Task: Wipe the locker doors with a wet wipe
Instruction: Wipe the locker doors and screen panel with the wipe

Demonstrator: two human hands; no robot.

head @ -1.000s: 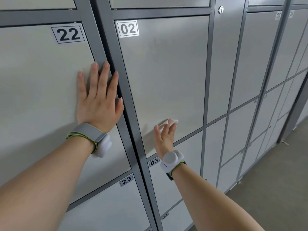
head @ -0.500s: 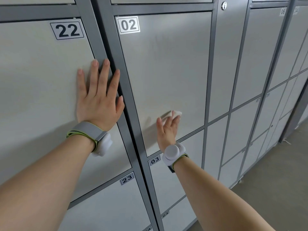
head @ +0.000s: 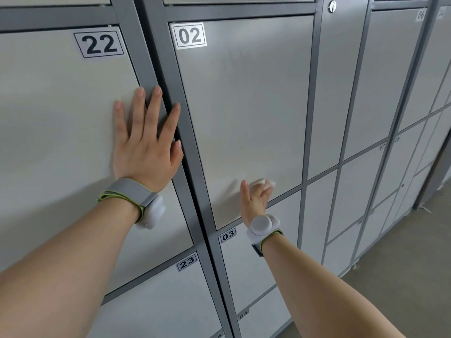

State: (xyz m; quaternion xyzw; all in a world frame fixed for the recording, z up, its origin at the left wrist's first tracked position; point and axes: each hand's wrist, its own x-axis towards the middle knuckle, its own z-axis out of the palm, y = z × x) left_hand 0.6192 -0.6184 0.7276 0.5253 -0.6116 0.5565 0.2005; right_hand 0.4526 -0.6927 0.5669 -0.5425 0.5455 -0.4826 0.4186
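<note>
Two grips on lockers | left grip (head: 146,147): flat, fingers spread, holding nothing, on door 22 (head: 61,118) at its 3 o'clock edge, overlapping frame post (head: 168,93) | right grip (head: 255,198): fingers extended, pressing wet wipe (head: 267,182) onto door 02 (head: 244,106) | wipe position: 5 o'clock of door 02, blurred

The locker doors (head: 61,123) carry "22" (head: 98,44) above the fingers (head: 138,111) of the left hand (head: 144,154), "02" (head: 189,35) up-right of them, "23" (head: 187,261) below that hand, "03" (head: 228,235) just below-left of the fingers (head: 264,191) of the right hand (head: 253,201), and "06" (head: 420,14) far up-right.
</note>
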